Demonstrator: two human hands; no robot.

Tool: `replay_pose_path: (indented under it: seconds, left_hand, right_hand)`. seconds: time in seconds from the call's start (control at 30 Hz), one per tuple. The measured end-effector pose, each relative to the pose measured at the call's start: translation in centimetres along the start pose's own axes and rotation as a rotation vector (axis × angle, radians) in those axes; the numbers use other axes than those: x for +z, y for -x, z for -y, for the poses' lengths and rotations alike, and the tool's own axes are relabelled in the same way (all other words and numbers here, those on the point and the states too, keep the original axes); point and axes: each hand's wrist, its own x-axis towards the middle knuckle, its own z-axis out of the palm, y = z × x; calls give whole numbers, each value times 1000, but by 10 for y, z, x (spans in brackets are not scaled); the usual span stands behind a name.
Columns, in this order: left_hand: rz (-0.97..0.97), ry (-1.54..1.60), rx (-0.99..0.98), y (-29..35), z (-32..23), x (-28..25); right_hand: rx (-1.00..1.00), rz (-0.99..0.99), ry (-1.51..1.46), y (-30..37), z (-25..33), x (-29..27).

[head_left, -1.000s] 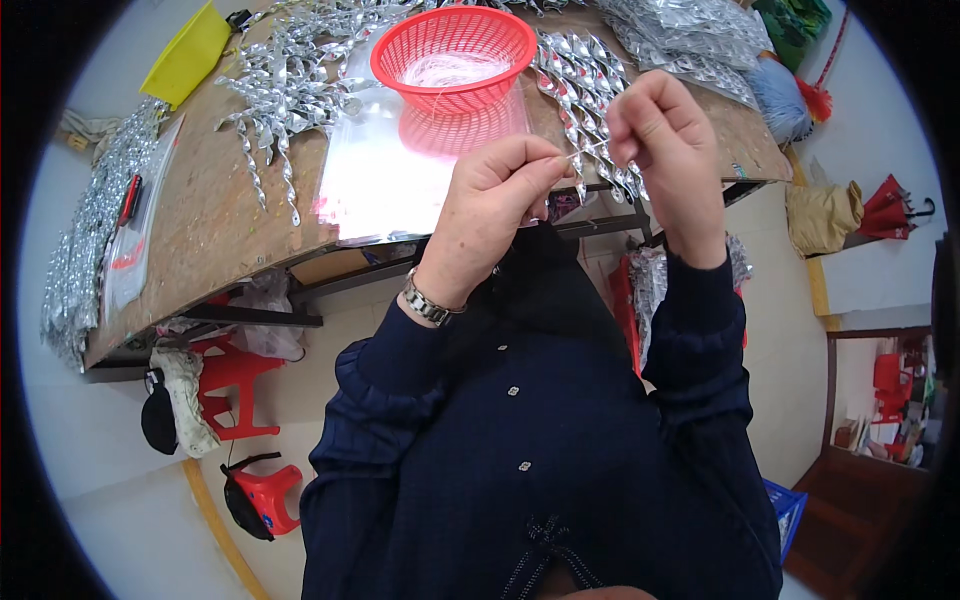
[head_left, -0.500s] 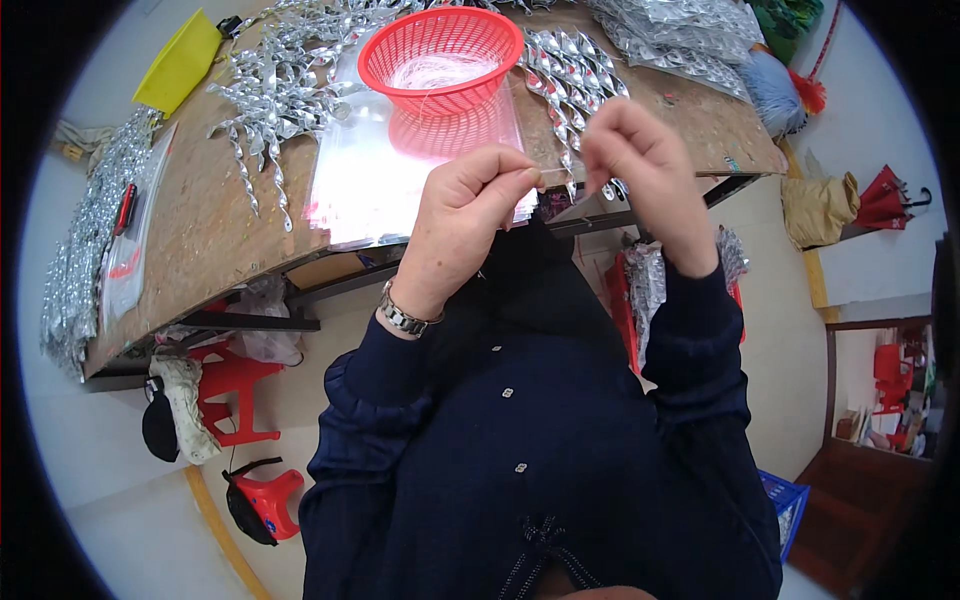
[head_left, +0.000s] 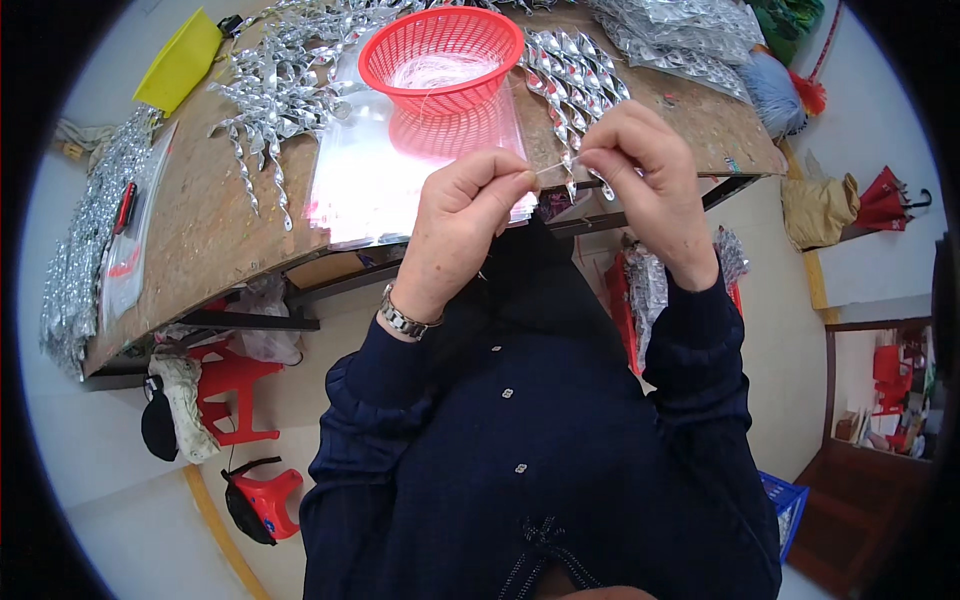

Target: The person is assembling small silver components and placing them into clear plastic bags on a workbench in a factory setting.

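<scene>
A thin, pale thread (head_left: 551, 168) runs between my two hands, in front of the table's near edge. My left hand (head_left: 452, 210) pinches one end of it between thumb and forefinger. Closed on the other end is my right hand (head_left: 655, 185), its thumb pressed to the curled fingers. Beyond them stands a red plastic basket (head_left: 440, 100) with a tangle of fine whitish strands (head_left: 440, 70) in it. It rests on a stack of clear plastic bags (head_left: 360, 195). Silver foil spirals (head_left: 560, 85) lie just past my right hand.
More silver spirals (head_left: 270, 100) cover the table's left part. A yellow basin (head_left: 180, 62), shiny silver strips (head_left: 85, 230) and a red-and-black cutter (head_left: 125, 208) lie along the left side. Bagged silver pieces (head_left: 690, 45) are piled back right. Red stools (head_left: 235, 395) stand below left.
My right hand has come down slightly and turned, its fingers now pinching more clearly. The thread between the hands shows more plainly. My left hand has barely moved.
</scene>
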Motion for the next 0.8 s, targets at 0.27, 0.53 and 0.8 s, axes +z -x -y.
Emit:
replay_pose_path:
  seconds: [0.27,0.53,0.8]
  left_hand:
    - [-16,103,-4,3,0,-8]
    - [190,-36,-23,12,24,-8]
    - [12,57,-63,14,17,-18]
  right_hand:
    - [92,-118,26,6,-16,-4]
    - [156,-104,-152,9,-20,6]
    - [384,28,-278,21,-20,16]
